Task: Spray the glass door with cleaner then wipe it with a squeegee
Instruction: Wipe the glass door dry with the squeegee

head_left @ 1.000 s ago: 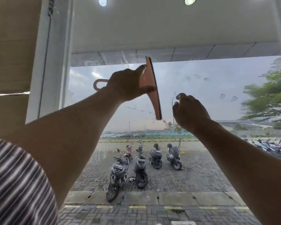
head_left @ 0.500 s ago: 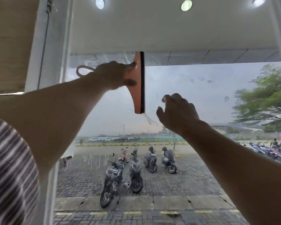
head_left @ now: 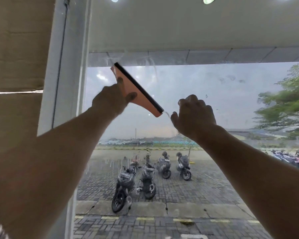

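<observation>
My left hand [head_left: 111, 100] grips an orange squeegee [head_left: 136, 93] with a black rubber blade. The blade lies against the glass door [head_left: 205, 94], tilted so its top end points up-left and its lower end down-right. My right hand [head_left: 194, 116] is raised just right of the blade's lower end, fingers curled, close to the glass; whether it holds anything is hidden. Smears and streaks of cleaner show on the pane above and to the right of the squeegee, and drips run lower left.
A white door frame [head_left: 67, 83] stands at the left, with a beige blind [head_left: 16, 49] beyond it. Through the glass are parked motorbikes [head_left: 124, 183] on paving, a tree [head_left: 286, 107] at the right and a white canopy overhead.
The squeegee has swung from upright to tilted, its top end now leaning left, and moved lower and right toward my right hand. The right hand has stayed near the same spot.
</observation>
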